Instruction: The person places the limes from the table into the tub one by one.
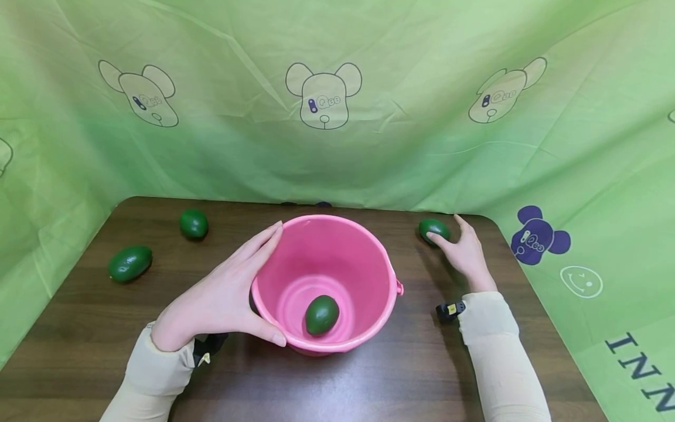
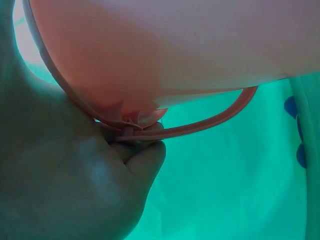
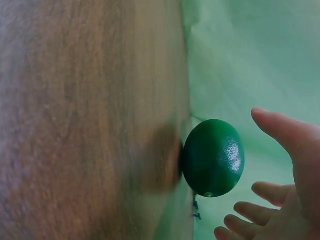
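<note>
Left hand (image 1: 221, 296) grips the pink bucket (image 1: 321, 252) at its 9 o'clock. Right hand (image 1: 465, 251), spread and unloaded, stands just beside the 2 o'clock green fruit (image 3: 214, 157): presumably the pick-up step, calling next for finger closure. A second fruit (image 1: 322, 315) lies inside.

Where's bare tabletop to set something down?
Bare wood: the near patch between pink bucket and both sleeves; left of the left hand, nearer than the leftmost avocado; a strip between bucket and right hand. Crowded: the bucket's gripped left rim, and around the rightmost avocado.
</note>
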